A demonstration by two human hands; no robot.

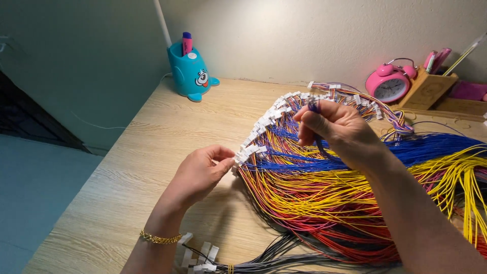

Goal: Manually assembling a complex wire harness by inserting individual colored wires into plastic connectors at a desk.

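Near edge: a small cluster of loose white connectors (200, 256) lies on the wooden desk (127, 167) at the bottom of the view, with thin black and grey wires trailing right from it.
Left wrist: a gold chain bracelet (160, 237) circles it, just above that cluster.
Left hand (200, 172): resting low over the desk, thumb and forefinger pinched together on 1 white plug at the near end of the row of white connectors (264, 122).
Wire fan (335, 203): a wide spread of red, yellow, blue and black leads lies flat on the desk, right of the left hand, running from the connector row toward the right edge of the view.
Connector row: the white plugs form a curved line along the left and far rim of the fan, from beside the left hand up to the far side.
Right hand (340, 129): raised above the middle of the fan, fingers curled closed around a thin bundle of blue-violet wires (318, 144); the bundle's tip shows above the knuckles and its length drops below the hand into the fan.
Hands apart: the 2 hands do not touch; the connector row lies between them.
Far left: a turquoise animal-shaped pen holder (192, 73) stands on the desk by the wall, a pink marker in it.
Far right: a pink twin-bell alarm clock (389, 85) stands beside a wooden organiser (427, 89) holding pens.
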